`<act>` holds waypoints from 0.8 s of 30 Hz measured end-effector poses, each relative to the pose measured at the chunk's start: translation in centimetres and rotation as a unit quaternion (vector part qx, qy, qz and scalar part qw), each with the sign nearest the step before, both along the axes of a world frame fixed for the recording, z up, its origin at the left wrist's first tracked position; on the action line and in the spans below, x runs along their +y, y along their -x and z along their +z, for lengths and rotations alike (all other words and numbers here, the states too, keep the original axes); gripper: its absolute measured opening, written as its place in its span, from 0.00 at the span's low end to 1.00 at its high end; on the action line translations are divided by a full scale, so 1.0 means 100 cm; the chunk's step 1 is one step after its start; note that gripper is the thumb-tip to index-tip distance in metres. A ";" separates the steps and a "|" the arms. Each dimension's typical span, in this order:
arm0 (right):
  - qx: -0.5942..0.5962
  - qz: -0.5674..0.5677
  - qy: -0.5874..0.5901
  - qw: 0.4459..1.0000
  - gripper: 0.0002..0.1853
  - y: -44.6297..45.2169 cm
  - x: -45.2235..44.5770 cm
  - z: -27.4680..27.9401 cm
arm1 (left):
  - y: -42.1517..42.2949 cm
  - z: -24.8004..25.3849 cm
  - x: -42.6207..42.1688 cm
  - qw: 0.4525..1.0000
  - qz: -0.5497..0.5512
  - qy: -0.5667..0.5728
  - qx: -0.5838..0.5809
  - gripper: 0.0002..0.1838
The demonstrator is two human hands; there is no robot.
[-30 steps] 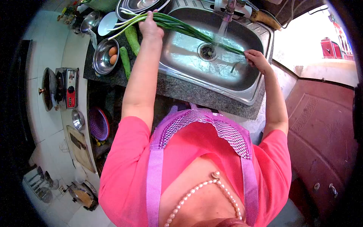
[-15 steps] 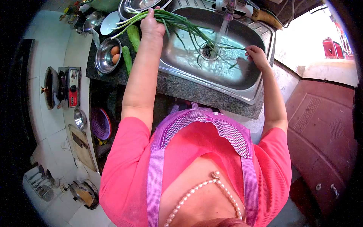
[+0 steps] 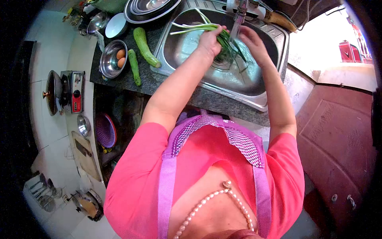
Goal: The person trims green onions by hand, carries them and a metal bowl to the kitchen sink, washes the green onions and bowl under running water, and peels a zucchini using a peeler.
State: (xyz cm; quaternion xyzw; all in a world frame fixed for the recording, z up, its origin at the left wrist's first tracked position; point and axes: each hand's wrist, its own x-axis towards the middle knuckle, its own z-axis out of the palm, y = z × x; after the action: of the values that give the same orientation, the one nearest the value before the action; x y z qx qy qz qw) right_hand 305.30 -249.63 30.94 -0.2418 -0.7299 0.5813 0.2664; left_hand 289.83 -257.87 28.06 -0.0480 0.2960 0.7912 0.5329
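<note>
A bunch of green onions [image 3: 230, 44] is gripped in my left hand [image 3: 210, 42], closed around the pale stalks. Their white ends point left, and the green leaves hang down into the steel sink [image 3: 191, 30]. From the tap [image 3: 241, 14], water runs down over the leaves. My right hand [image 3: 256, 47] is beside the stream, just right of the leaves. Its fingers are loosely bent and apart from one another, with nothing visible in them; the fingertips are partly hidden near the water.
Left of the sink, a large green gourd [image 3: 145, 47] and a smaller one [image 3: 134, 67] lie on the granite counter [image 3: 163, 85]. A metal bowl [image 3: 107, 63] holds brown eggs [image 3: 121, 57]. A white bowl [image 3: 115, 25] and nested metal basins [image 3: 149, 8] stand at the back.
My left hand has carried the green onions right, from above the counter to over the sink under the tap. My right hand has let go of a leaf tip and moved up towards the water.
</note>
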 end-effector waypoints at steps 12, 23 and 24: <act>-0.068 0.045 0.225 0.971 0.15 -0.025 0.010 -0.032 | -0.015 -0.009 -0.018 0.978 -0.206 -0.014 0.035 0.13; -0.015 0.082 0.250 0.965 0.31 0.006 -0.002 -0.020 | 0.007 0.008 0.001 0.998 -0.034 -0.028 -0.049 0.10; -0.019 0.083 0.205 0.975 0.32 0.010 -0.005 -0.022 | 0.014 0.007 0.005 0.996 -0.024 -0.023 -0.078 0.11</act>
State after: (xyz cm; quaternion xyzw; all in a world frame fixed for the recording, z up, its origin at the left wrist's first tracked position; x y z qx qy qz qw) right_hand 304.32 -250.12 28.78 -0.2406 -0.6173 0.7342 0.1483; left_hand 288.46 -257.38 28.80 -0.0905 0.2361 0.7784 0.5745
